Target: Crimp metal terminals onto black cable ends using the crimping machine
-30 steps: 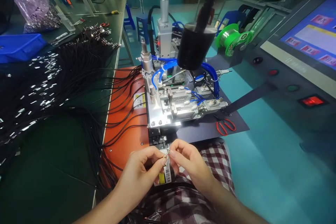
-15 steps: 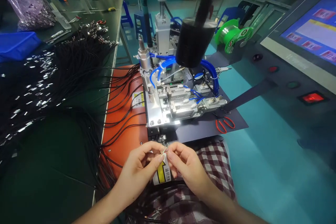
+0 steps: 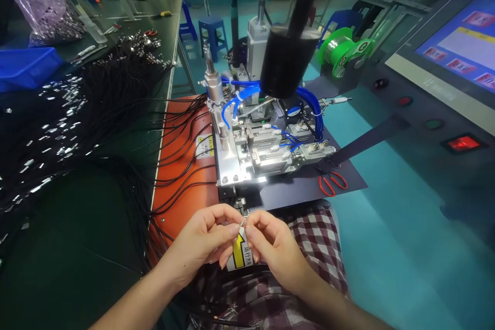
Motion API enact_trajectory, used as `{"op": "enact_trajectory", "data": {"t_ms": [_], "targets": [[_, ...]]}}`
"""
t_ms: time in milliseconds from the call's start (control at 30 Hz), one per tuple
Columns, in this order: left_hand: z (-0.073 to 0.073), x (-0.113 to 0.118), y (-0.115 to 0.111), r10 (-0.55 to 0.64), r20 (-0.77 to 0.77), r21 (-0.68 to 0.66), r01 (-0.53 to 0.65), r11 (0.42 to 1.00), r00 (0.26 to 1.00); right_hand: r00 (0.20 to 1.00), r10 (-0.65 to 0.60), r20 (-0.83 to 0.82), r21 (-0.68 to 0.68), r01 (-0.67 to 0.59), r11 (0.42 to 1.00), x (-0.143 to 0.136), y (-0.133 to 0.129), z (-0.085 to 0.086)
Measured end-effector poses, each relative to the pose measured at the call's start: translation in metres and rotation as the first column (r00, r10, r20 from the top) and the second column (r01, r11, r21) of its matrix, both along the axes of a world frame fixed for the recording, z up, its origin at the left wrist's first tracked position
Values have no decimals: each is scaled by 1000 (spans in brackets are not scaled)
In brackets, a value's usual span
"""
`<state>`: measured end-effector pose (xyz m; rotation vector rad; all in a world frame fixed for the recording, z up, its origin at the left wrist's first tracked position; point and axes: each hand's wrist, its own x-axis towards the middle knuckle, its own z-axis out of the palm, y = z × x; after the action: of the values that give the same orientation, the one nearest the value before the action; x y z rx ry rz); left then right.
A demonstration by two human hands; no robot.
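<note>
My left hand (image 3: 211,234) and my right hand (image 3: 276,245) meet fingertip to fingertip in front of the machine's near edge. Both are pinched closed around a tiny, thin, pale piece between them, too small to name. Just below the fingertips lies a white label with a yellow arrow (image 3: 238,253). Beyond the hands stands the metal machine (image 3: 232,165) with blue air tubes (image 3: 317,113). Black cables (image 3: 181,185) run across the orange plate (image 3: 170,157) into its left side.
Red-handled scissors (image 3: 332,183) lie on the dark plate at the right. A black cylinder (image 3: 284,62) hangs over the machine. Bundled cables (image 3: 119,77) and a blue tray (image 3: 31,68) cover the left table. A control panel (image 3: 444,93) and green spool (image 3: 340,51) are at right.
My left hand has turned, and its lower fingers now show beneath the thumb. My right hand is nearly still. A tall white-and-silver cylinder at the back of the machine has shifted right.
</note>
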<state>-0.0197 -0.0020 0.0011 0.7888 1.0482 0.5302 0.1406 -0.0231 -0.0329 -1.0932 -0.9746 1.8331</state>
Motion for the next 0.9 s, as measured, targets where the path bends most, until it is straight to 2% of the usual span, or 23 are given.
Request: {"op": "enact_trajectory", "data": {"t_ms": [300, 533, 700, 900], "targets": [[-4, 4, -5, 113, -82, 63, -108, 992, 990, 987, -13, 162, 117, -6, 993, 0, -2, 0], [-5, 7, -7, 170, -132, 1, -172, 985, 977, 919, -127, 373, 293, 13, 956, -6, -3, 4], [-9, 7, -6, 163, -139, -6, -166, 986, 977, 911, -136, 390, 300, 14, 954, -6, -2, -1], [-10, 7, -8, 155, -132, 6, -155, 988, 979, 936, -116, 332, 249, 32, 968, 5, 1, 0]]}}
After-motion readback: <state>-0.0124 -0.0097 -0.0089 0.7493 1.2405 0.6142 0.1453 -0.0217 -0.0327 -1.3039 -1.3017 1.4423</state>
